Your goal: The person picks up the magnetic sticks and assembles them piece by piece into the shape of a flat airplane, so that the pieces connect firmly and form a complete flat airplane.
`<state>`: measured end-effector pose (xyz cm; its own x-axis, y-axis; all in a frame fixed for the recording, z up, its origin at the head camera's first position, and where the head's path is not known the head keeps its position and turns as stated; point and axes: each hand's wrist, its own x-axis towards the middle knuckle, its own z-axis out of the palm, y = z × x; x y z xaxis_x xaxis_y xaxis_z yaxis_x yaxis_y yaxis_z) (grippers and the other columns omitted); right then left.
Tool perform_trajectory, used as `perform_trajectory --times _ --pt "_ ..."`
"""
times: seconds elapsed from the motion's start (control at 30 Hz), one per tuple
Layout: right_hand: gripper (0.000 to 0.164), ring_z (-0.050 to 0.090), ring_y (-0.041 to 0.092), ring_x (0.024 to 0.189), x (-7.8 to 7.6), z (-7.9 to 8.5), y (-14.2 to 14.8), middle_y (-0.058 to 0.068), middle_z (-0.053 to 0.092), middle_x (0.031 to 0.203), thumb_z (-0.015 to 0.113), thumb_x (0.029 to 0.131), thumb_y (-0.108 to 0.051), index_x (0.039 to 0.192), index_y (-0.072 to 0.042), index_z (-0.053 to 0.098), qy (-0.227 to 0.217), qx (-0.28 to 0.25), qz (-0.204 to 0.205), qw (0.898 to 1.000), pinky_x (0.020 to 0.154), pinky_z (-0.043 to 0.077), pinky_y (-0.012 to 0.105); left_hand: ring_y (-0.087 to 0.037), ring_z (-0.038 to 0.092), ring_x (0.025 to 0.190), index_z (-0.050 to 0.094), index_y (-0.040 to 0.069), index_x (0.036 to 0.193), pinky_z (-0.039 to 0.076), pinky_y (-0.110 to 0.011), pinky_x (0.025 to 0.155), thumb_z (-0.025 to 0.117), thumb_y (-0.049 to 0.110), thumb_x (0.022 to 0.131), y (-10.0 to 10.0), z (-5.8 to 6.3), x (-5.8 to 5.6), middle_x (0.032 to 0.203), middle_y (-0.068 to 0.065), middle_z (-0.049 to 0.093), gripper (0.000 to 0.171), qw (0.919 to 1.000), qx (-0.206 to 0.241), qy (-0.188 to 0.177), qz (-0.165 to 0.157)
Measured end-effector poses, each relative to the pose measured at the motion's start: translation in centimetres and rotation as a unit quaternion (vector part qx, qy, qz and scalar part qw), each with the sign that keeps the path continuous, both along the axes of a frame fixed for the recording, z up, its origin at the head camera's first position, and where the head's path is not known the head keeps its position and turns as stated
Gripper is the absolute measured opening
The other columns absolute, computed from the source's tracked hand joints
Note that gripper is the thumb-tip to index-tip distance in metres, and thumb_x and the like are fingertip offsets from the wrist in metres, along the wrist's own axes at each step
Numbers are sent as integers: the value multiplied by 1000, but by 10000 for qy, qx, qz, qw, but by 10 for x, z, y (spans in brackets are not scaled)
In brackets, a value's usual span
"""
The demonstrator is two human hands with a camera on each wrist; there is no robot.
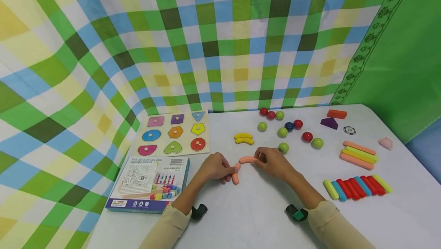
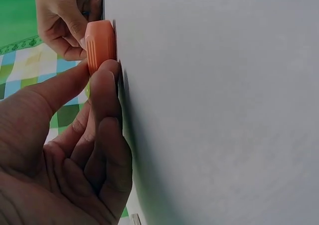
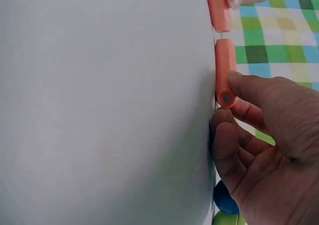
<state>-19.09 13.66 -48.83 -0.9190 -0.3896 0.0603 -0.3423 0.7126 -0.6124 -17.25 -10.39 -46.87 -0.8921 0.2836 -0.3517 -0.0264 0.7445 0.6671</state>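
Note:
Two curved orange sticks lie end to end on the white table. My left hand [image 1: 217,166] pinches the nearer orange stick [image 1: 236,179] between thumb and forefinger; its ribbed side shows in the left wrist view, where the same orange stick [image 2: 101,41] points away from the palm. Holding the other orange stick [image 1: 246,159] by its right end is my right hand [image 1: 273,161]. In the right wrist view, a round grey disc shows in the end of that orange stick [image 3: 225,60], and a narrow gap parts it from the left hand's stick [image 3: 219,8].
Two yellow curved sticks [image 1: 244,138] lie beyond my hands. Several red, green and blue balls [image 1: 282,132] are scattered behind the right hand. Straight coloured sticks [image 1: 356,187] sit in a row at right. A shape puzzle board [image 1: 184,150] and boxed toy [image 1: 148,184] are at left.

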Motion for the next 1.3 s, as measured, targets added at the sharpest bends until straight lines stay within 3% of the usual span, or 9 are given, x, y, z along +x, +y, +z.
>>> perform_trajectory --times 0.4,0.67,0.9,1.1,1.3 --pt "13 51 12 67 -1 2 -1 -8 56 70 74 84 -27 88 -21 63 -162 -85 200 9996 63 46 28 -14 62 50 70 16 65 44 -25 51 69 36 86 0 0 0 55 1 63 29 9999 63 -112 -60" --pt "18 51 11 64 1 2 -4 -7 55 68 73 84 -20 95 -15 59 -213 -49 226 9995 60 46 27 -14 62 50 69 15 63 41 -26 50 68 37 86 -1 2 2 54 1 63 32 9998 -22 -77 -187" --pt "18 45 11 55 5 7 -10 -6 48 59 72 84 -26 91 -14 60 -107 532 161 9984 51 40 27 -15 62 51 70 14 63 41 -26 51 69 37 85 -1 3 5 54 1 63 32 9995 -21 -138 -275" --pt "38 43 11 62 4 13 -18 -5 50 74 74 82 -33 114 -15 64 569 1101 447 9913 55 38 27 -14 62 51 69 15 64 41 -26 50 68 38 86 -2 4 6 54 2 63 32 9991 -64 -204 -364" --pt "18 45 8 68 1 15 -26 -8 50 80 73 84 -27 101 -20 70 602 1363 832 9853 61 40 25 -15 62 52 69 15 63 40 -26 51 68 38 86 -2 4 6 54 1 63 32 9986 -23 -263 -448"
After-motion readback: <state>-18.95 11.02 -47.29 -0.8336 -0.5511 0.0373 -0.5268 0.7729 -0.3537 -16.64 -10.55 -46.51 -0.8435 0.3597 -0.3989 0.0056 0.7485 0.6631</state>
